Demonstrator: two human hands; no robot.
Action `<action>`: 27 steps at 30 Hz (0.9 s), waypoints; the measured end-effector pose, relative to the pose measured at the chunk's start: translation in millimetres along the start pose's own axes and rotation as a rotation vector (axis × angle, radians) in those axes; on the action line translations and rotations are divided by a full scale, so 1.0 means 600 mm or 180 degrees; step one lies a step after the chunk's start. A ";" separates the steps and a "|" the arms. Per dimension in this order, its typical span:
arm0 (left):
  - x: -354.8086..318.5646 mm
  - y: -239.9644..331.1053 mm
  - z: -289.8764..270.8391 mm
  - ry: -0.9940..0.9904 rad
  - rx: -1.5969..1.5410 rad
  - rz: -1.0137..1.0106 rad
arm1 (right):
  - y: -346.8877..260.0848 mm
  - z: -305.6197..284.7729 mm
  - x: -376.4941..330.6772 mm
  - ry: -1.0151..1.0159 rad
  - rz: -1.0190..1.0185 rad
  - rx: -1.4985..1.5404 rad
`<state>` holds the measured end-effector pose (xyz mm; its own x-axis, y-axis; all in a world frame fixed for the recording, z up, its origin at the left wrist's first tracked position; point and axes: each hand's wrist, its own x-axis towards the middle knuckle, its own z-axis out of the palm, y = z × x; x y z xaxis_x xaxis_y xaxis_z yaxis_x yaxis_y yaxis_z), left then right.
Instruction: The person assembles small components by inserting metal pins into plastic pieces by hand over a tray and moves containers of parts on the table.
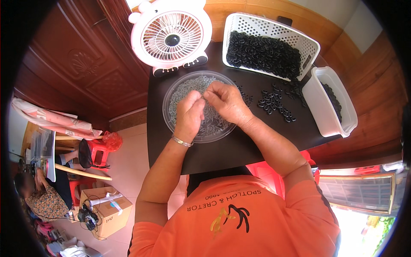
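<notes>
My left hand [189, 115] and my right hand [230, 104] meet above a round clear plastic bowl [166, 115]. Both are closed, with thumb and fingertips pinched close together. Whatever lies between the fingertips is too small to make out. Many small grey, slender pieces [184, 88] fill the bowl beneath them. To the right of the bowl, small black oval pieces with holes [270, 102] lie scattered on the dark table [171, 158].
A pink fan [172, 40] stands at the back left. Behind the loose pieces is a white perforated basket [310, 47] heaped with black pieces. A white tub [323, 107] with more of them sits at the right edge. At far left, another person [47, 201] sits near a cardboard box [113, 214].
</notes>
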<state>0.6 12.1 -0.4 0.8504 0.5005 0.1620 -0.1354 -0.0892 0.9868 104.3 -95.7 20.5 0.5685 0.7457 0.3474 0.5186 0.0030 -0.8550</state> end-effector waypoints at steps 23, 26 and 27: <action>0.007 0.006 -0.012 -0.0126 -0.0173 -0.0285 | 0.006 -0.015 0.005 -0.0342 -0.0011 0.0351; 0.005 0.006 -0.007 -0.0100 -0.0061 -0.0213 | 0.000 -0.023 0.005 -0.0484 0.0082 0.0103; 0.005 0.006 -0.007 -0.0127 -0.0073 -0.0179 | 0.001 -0.024 0.005 -0.0522 0.0097 0.0017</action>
<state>0.4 16.6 3.6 0.8765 0.4695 0.1063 -0.0982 -0.0419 0.9943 115.7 -103.1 26.3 0.4719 0.8442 0.2541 0.4989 -0.0181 -0.8664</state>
